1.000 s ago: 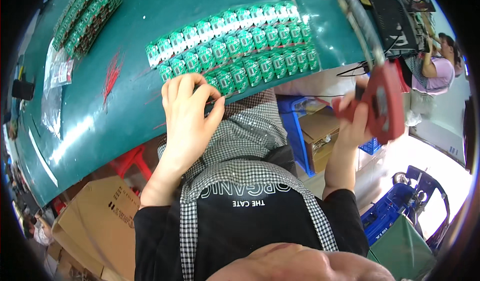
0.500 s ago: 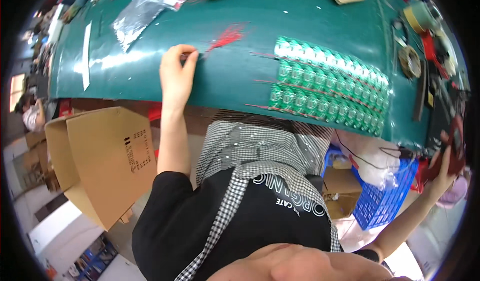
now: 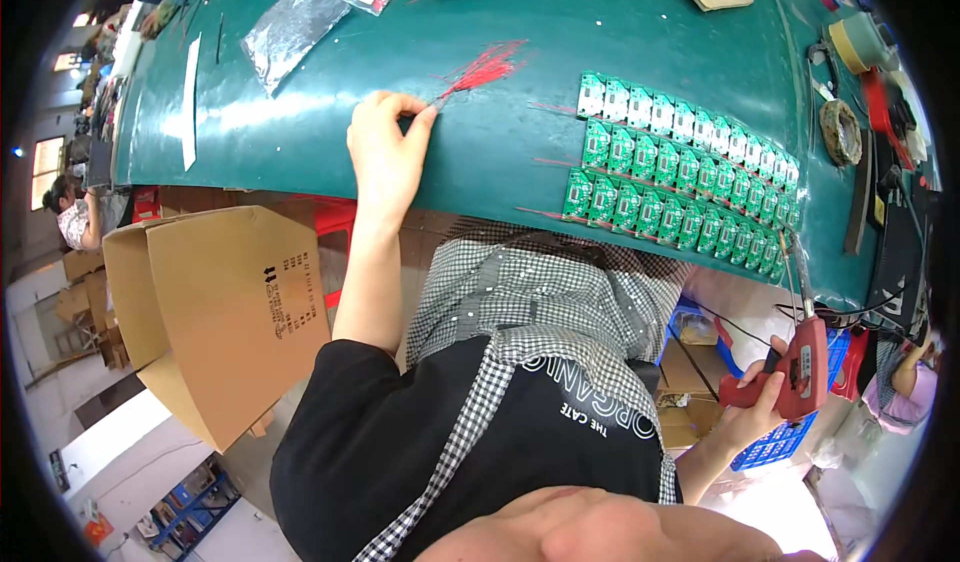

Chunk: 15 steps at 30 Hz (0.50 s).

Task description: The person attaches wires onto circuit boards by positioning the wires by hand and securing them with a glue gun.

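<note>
We've got our L hand (image 3: 392, 152) at the near end of the red wires (image 3: 485, 70), thumb + index pinching them. The wires fan out on the green table (image 3: 480, 167), L of three rows of green circuit boards (image 3: 664, 166). Our R hand (image 3: 762, 402) is wrapped round the handle of the red soldering gun (image 3: 803, 367), its tip up by the boards' R end; can't quite tell if it's touching. Clear plastic bag (image 3: 297, 32) lies beyond our L hand.
</note>
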Each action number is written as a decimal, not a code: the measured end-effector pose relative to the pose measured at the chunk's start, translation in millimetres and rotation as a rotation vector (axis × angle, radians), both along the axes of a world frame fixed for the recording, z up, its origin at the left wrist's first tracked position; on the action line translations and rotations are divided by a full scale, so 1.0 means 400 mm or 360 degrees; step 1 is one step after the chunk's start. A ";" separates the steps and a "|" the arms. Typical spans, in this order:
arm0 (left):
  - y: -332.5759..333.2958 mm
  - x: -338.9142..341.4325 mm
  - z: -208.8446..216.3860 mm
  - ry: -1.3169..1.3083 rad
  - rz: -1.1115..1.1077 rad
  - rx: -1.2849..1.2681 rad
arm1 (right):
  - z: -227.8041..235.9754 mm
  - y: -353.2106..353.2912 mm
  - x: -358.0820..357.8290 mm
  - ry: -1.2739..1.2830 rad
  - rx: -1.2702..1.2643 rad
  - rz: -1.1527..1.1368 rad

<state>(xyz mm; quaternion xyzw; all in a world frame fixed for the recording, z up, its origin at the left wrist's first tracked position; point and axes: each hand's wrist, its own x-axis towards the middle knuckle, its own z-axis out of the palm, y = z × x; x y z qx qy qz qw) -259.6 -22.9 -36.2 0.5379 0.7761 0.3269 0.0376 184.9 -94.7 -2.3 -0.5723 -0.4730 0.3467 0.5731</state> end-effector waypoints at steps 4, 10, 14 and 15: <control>-0.041 -0.033 0.032 -0.0320 0.0183 -0.0085 | -0.010 -0.011 0.008 0.0040 0.0012 0.0084; -0.063 -0.021 0.058 -0.1132 -0.0102 -0.0041 | -0.004 -0.017 -0.005 0.0073 0.0040 0.0112; -0.031 0.136 0.079 -0.0924 -0.0635 0.0039 | -0.016 -0.040 -0.033 0.0212 0.0058 0.0033; -0.023 0.192 0.086 -0.0824 -0.0784 0.0041 | -0.019 -0.042 -0.045 0.0268 0.0075 0.0058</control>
